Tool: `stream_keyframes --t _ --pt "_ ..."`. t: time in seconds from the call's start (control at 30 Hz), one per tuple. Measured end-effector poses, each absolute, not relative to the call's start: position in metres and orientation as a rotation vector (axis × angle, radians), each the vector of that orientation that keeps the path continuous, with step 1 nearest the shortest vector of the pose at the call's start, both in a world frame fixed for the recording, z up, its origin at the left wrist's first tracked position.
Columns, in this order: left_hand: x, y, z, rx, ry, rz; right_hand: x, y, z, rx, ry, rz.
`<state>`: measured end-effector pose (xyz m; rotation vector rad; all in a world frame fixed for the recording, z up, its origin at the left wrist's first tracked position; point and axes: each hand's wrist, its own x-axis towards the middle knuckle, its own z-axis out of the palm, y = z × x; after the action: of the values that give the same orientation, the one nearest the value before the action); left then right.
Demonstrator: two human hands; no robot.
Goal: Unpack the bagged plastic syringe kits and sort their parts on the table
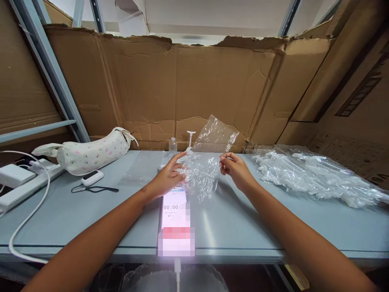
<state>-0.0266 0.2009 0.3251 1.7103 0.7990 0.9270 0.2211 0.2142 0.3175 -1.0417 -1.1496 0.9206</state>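
A crinkled clear plastic bag (206, 172) is up between my two hands over the table. My left hand (170, 174) is closed at the bag's left side, thumb and fingers curled around it. Just above those fingers a white T-shaped piece on a thin stem (190, 140), like a pump top, sticks up; its lower part is hidden by plastic and fingers. My right hand (232, 168) pinches at the bag's right edge, fingertips pressed together. Beneath my left hand lies a phone (174, 217) with its screen lit, a white cable plugged into its near end.
Behind the hands stands a small clear bottle (173, 147). To the right lies a large clear bag of white pieces (313, 174). A flat clear bag (141, 168), floral pouch (95, 152), small white device (92, 177) and power strip (33, 182) are left. Cardboard (182, 85) walls the back.
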Motion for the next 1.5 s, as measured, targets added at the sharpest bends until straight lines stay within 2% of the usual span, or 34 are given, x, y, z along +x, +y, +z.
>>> stream_keyframes --t 0.17,0.43,0.77,0.9,1.07,1.33,1.5 --pt "-0.029 0.206 0.323 1.818 0.798 0.813 0.224 0.217 0.315 -1.014 -1.112 0.923" --pt "-0.029 0.2 0.325 2.052 0.452 0.605 0.219 0.209 0.325 -0.842 -1.06 0.874" --pt "-0.027 0.199 0.333 1.705 0.811 1.04 0.214 0.199 0.322 -0.791 -1.476 1.029" --pt "-0.026 0.203 0.329 1.596 0.824 1.12 0.209 0.193 0.321 -0.787 -1.659 1.264" --pt "-0.02 0.203 0.326 1.542 0.841 1.163 0.207 0.19 0.325 -0.602 -1.635 1.528" --pt "-0.018 0.199 0.326 1.563 0.933 1.148 0.195 0.191 0.314 -0.908 -1.535 1.377" --pt "-0.018 0.202 0.325 1.561 0.936 1.212 0.194 0.188 0.317 -0.89 -1.506 1.388"
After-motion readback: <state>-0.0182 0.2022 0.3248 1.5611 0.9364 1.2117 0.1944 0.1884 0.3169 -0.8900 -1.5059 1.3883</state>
